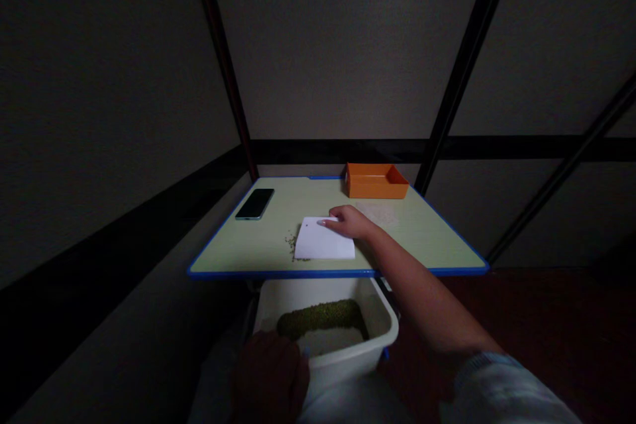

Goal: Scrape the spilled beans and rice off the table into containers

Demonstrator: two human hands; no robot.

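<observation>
My right hand (346,222) is closed on a white sheet of stiff paper or card (325,244), with the thumb on top and the other fingers mostly hidden. The sheet stands tilted on the pale tabletop, close to its front edge. Small brown-green grains (292,242) lie scattered along the sheet's left and lower sides. Below the table edge is a white plastic tub (382,324) with a heap of small green grains (322,318) inside. My left hand (272,371), in shadow, is closed over the tub's near left rim.
The pale table (422,238) has a blue edge. A phone (256,204) lies at its left, screen up. An orange open box (377,189) stands at the back right, and a faint clear plastic piece (376,213) lies before it. Panelled walls (338,46) close in behind and left.
</observation>
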